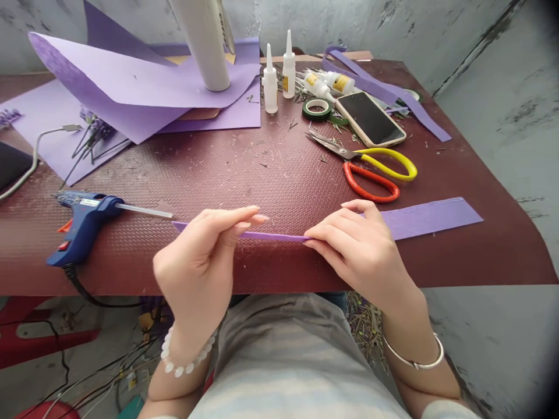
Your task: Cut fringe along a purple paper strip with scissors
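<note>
Two hands (pixel 196 262) on one purple strip (pixel 275 236), left grip partly hidden.

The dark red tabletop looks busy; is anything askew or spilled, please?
Behind the cream-cased phone, two small white plastic bottles lie tipped, unlike the two upright ones; thin stem clippings lie scattered. No spill shows.

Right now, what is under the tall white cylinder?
The white cylinder stands on a curled purple sheet; below that show a brown edge and a flat purple sheet. Anything else beneath is covered.
</note>
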Available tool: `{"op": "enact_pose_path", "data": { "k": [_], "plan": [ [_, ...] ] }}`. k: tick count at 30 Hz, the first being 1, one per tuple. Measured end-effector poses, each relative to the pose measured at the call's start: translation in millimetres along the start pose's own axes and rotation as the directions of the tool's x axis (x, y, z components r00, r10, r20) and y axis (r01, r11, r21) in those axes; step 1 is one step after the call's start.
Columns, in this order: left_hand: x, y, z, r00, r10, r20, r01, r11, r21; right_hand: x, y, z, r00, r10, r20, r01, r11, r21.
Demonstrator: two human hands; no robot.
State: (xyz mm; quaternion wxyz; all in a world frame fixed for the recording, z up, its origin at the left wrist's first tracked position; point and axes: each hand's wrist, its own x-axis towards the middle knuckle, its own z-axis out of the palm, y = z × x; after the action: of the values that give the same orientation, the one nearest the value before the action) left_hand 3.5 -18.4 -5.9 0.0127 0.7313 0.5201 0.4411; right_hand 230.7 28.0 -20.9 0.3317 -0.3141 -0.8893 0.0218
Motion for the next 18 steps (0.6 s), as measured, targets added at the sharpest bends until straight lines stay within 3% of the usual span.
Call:
{"op": "enact_pose_path", "data": {
  "k": [1,7,18],
  "plan": [
    [0.4,-1.8,2.5,0.996,-0.035,-0.077,0.035,0.999,0.006,-0.1,0.1,0.4,1.000,-0.006,-0.002,0.006,1.000,-0.008],
    [4.2,-3.4,15.1,0.989,0.103,0.103,-0.112,0.989,0.093,-0.4,1.9,-0.7,0.999,-0.013,-0.030,0.012,0.999,-0.049],
    [3.1,0.3,19.6,0.995,0.081,0.065,-0.085,0.994,0.070,-0.1,0.9,-0.6,1.000,-0.010,-0.026,0.009,0.999,-0.039]
  ]
}}
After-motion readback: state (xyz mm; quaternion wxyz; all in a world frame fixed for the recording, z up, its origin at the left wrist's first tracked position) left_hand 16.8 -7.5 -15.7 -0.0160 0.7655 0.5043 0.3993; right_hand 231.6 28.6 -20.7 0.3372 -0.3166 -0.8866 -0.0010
